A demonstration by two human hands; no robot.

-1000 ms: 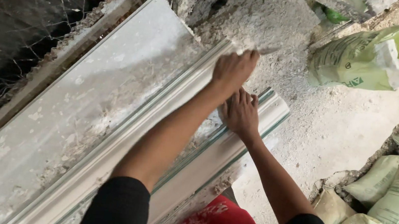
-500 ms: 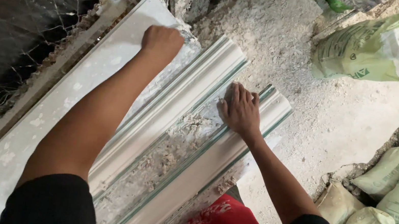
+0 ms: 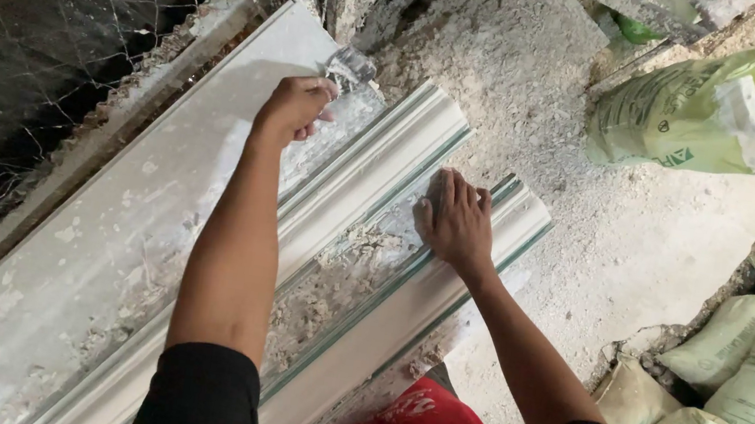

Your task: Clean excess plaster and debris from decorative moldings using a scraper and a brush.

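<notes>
A worker's left hand (image 3: 292,106) is gripping a small metal scraper (image 3: 350,67) at the far end of a long white plaster moulding (image 3: 198,247), while the right hand (image 3: 456,220) is pressing flat, fingers spread, on the raised rail (crusted with crumbly debris). A hard scrape is risking chipped plaster, or a slip toward the green sack (image 3: 692,113).

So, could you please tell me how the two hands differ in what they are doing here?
The left hand is closed in a fist around a small shiny tool; the right hand lies open and flat on the white moulding. The left reaches farther up. Both are bare.
</notes>
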